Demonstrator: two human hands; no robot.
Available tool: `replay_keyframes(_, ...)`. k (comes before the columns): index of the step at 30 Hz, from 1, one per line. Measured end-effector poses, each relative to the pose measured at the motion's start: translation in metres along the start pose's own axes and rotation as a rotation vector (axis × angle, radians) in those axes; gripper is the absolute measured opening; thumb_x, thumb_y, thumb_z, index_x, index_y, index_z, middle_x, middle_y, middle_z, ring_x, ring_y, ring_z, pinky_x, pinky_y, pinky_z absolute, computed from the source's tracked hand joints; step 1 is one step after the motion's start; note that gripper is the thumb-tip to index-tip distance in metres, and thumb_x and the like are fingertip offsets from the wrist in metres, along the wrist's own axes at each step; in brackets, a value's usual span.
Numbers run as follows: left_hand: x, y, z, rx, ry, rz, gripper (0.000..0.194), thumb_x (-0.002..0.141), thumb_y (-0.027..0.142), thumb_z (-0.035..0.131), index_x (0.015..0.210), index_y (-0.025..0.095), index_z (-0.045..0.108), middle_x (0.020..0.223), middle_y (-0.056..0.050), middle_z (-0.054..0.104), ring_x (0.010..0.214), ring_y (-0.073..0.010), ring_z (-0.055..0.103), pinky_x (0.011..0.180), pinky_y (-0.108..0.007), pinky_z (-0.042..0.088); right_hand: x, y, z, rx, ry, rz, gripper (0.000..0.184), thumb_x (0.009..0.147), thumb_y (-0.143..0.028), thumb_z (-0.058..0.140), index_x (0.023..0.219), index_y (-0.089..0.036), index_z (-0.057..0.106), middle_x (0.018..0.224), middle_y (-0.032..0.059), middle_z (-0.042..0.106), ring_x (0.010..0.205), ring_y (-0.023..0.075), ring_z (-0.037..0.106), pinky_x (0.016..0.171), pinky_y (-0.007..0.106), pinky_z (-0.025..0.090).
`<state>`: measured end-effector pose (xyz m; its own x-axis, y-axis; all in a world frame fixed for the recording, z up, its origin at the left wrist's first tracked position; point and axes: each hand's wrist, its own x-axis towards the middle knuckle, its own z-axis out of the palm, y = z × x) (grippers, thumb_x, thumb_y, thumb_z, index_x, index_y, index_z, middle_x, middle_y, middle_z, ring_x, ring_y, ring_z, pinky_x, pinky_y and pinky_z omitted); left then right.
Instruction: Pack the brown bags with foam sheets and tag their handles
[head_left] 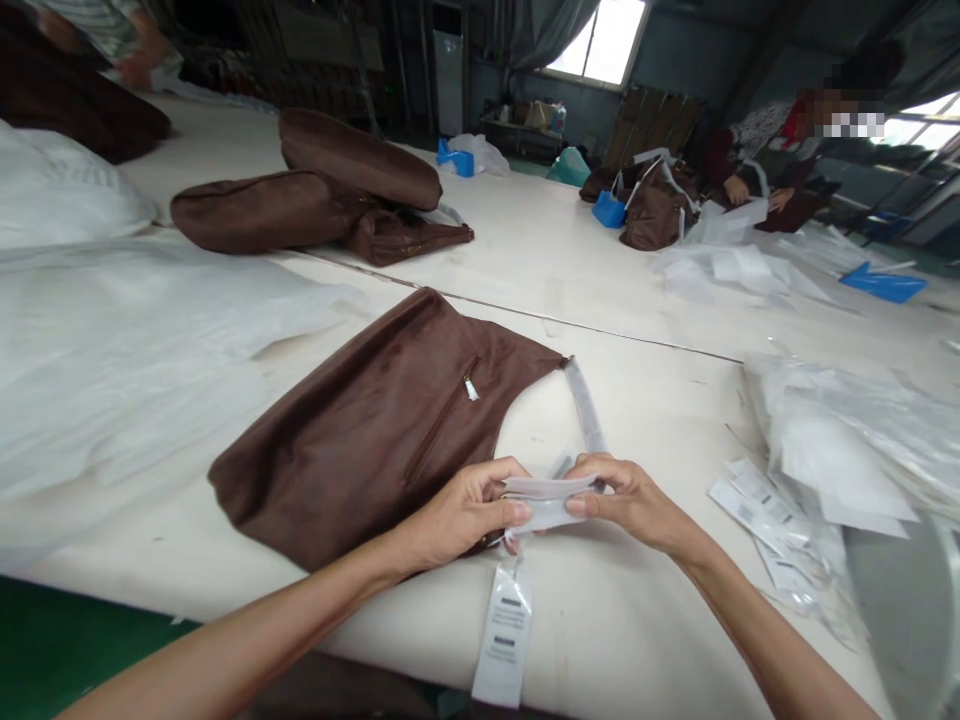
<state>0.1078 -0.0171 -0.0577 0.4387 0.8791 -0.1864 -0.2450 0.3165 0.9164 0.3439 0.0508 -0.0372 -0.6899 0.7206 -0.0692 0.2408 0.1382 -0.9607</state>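
A brown handbag (360, 430) lies on its side on the white table, its zipped pocket and white-wrapped zip pull facing up. Its strap (585, 400) is covered in pale wrapping and curves round to my hands. Between them is a folded strip of white wrapping paper (551, 500) at the strap. My left hand (480, 505) pinches the strip's left end, and my right hand (619, 495) pinches its right end. A label in a clear sleeve (502, 635) hangs below my left hand, over the table's front edge.
More brown bags (300, 205) lie across the table. Sheer white sheets (150, 350) cover the left side. Plastic bags (840, 430) and sleeved labels (757, 510) lie to the right. A co-worker (780, 150) handles wrapping at the far right; another person's hand (139, 65) shows far left.
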Motion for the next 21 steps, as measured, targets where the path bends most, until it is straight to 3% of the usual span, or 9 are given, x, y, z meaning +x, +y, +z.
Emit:
replay_keyframes(4, 0.001, 0.003, -0.001, 0.026, -0.029, -0.041, 0.037, 0.078, 0.04, 0.076, 0.098, 0.015, 0.058, 0.075, -0.001, 0.064, 0.06, -0.0109, 0.057, 0.058, -0.023, 0.049, -0.004, 0.001, 0.001, -0.116, -0.03, -0.07, 0.026, 0.089, -0.048, 0.064, 0.096, -0.028, 0.078, 0.083, 0.0022, 0.067, 0.087, 0.0202, 0.058, 0.088, 0.037, 0.046)
replay_keyframes(8, 0.0, 0.008, -0.004, 0.116, -0.095, -0.111, 0.043, 0.08, 0.039, 0.074, 0.11, 0.016, 0.055, 0.076, 0.001, 0.065, 0.06, -0.0109, 0.057, 0.058, -0.021, 0.043, -0.008, 0.005, -0.001, -0.172, -0.034, -0.049, 0.025, 0.09, -0.047, 0.063, 0.102, -0.031, 0.078, 0.085, 0.0019, 0.069, 0.088, 0.0213, 0.06, 0.094, 0.041, 0.044)
replay_keyframes(14, -0.007, 0.018, -0.009, 0.389, -0.256, -0.213, 0.055, 0.078, 0.032, 0.075, 0.127, 0.021, 0.052, 0.103, -0.003, 0.067, 0.093, -0.0206, 0.062, 0.074, -0.025, 0.046, -0.008, 0.003, -0.006, -0.244, -0.128, -0.001, 0.025, 0.09, -0.048, 0.064, 0.106, -0.033, 0.077, 0.095, 0.0014, 0.072, 0.097, 0.0238, 0.06, 0.097, 0.042, 0.042)
replay_keyframes(17, -0.005, 0.019, -0.009, 0.343, -0.305, -0.235, 0.05, 0.081, 0.033, 0.073, 0.125, 0.019, 0.053, 0.1, -0.002, 0.066, 0.092, -0.0197, 0.061, 0.074, -0.025, 0.046, -0.005, -0.004, -0.007, -0.263, -0.198, -0.049, 0.026, 0.092, -0.045, 0.062, 0.111, -0.032, 0.075, 0.09, 0.0003, 0.072, 0.089, 0.0208, 0.061, 0.096, 0.04, 0.042)
replay_keyframes(21, -0.002, 0.016, -0.007, 0.295, -0.312, -0.22, 0.043, 0.083, 0.037, 0.07, 0.119, 0.016, 0.056, 0.093, -0.003, 0.065, 0.084, -0.0188, 0.061, 0.072, -0.026, 0.046, -0.004, -0.009, -0.006, -0.281, -0.186, -0.101, 0.025, 0.094, -0.042, 0.061, 0.112, -0.031, 0.074, 0.087, 0.0002, 0.07, 0.086, 0.0193, 0.061, 0.088, 0.035, 0.044)
